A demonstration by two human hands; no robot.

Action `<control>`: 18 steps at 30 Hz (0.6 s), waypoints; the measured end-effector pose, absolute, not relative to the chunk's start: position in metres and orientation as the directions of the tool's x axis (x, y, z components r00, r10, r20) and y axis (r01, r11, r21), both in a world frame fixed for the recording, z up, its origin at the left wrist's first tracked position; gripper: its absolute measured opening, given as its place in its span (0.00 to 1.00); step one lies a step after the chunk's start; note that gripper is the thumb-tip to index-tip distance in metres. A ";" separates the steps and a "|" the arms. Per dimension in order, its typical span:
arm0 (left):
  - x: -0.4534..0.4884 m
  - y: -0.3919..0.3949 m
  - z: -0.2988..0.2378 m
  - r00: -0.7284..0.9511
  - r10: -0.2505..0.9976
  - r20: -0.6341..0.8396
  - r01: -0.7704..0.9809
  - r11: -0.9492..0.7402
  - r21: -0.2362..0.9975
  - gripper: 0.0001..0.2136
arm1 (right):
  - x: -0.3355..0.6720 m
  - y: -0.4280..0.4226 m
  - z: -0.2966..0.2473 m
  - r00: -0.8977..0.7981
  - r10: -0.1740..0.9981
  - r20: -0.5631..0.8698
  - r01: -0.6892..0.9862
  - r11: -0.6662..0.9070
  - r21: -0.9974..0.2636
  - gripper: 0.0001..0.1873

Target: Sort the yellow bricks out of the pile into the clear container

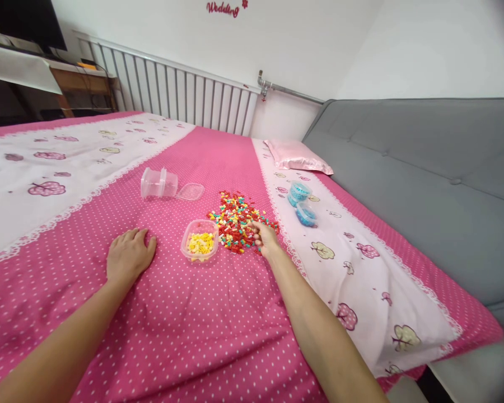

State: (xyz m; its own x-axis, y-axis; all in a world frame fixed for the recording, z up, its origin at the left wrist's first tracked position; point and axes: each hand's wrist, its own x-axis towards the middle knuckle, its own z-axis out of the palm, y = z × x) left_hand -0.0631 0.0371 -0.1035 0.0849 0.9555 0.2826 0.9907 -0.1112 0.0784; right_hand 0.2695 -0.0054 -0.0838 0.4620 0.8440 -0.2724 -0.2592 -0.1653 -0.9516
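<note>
Fingers of the right hand [264, 237] curl together at four o'clock of the pile [234, 219]; whether they pinch anything, I cannot tell. The left hand [129, 254] rests, thumb apart. A sweep towards eight o'clock could tip the adjoining tub [183, 239].

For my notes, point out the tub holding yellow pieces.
The open tub between the left hand and the multicoloured pile; no other tub shows yellow.

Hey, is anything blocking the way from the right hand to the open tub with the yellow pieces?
Nothing tall is visible; only the low pile of loose multicoloured pieces lies between the right hand and the open tub. The left hand is on the tub's other side, outside that path.
</note>
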 end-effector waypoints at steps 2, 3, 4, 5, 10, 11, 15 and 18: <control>-0.063 0.037 -0.103 0.084 0.956 0.280 0.991 -0.110 0.078 0.28 | 0.268 -0.005 -0.089 0.469 0.854 -0.224 -0.137 -0.180 -0.974 0.06; -0.063 0.037 -0.103 0.083 0.957 0.277 0.991 -0.109 0.078 0.28 | 0.268 -0.005 -0.091 0.468 0.861 -0.199 -0.074 -0.186 -0.980 0.05; -0.063 0.037 -0.103 0.083 0.958 0.274 0.991 -0.108 0.078 0.28 | 0.268 -0.005 -0.093 0.466 0.867 -0.175 -0.011 -0.192 -0.981 0.04; -0.063 0.037 -0.103 0.082 0.959 0.272 0.991 -0.107 0.078 0.28 | 0.268 -0.005 -0.096 0.464 0.872 -0.157 0.052 -0.203 -0.978 0.03; -0.062 0.037 -0.102 0.079 0.961 0.264 0.991 -0.105 0.087 0.29 | 0.273 -0.005 -0.104 0.455 0.883 -0.118 0.334 -0.292 -0.896 0.08; -0.062 0.036 -0.102 0.077 0.961 0.264 0.990 -0.104 0.090 0.29 | 0.274 -0.005 -0.105 0.451 0.886 -0.108 0.375 -0.298 -0.878 0.09; -0.062 0.035 -0.101 0.076 0.961 0.266 0.989 -0.105 0.100 0.29 | 0.275 -0.005 -0.107 0.429 0.901 -0.060 0.483 -0.286 -0.827 0.12; -0.062 0.035 -0.101 0.077 0.960 0.269 0.989 -0.108 0.102 0.29 | 0.274 -0.004 -0.107 0.421 0.906 -0.034 0.523 -0.273 -0.808 0.14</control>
State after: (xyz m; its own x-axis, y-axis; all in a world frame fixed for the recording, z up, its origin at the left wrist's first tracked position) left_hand -0.0624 0.0354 -0.1014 0.0773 0.9601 0.2688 0.9889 -0.1082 0.1019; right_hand 0.2737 -0.0042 -0.1074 0.4215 0.9062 -0.0340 0.5226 -0.2734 -0.8076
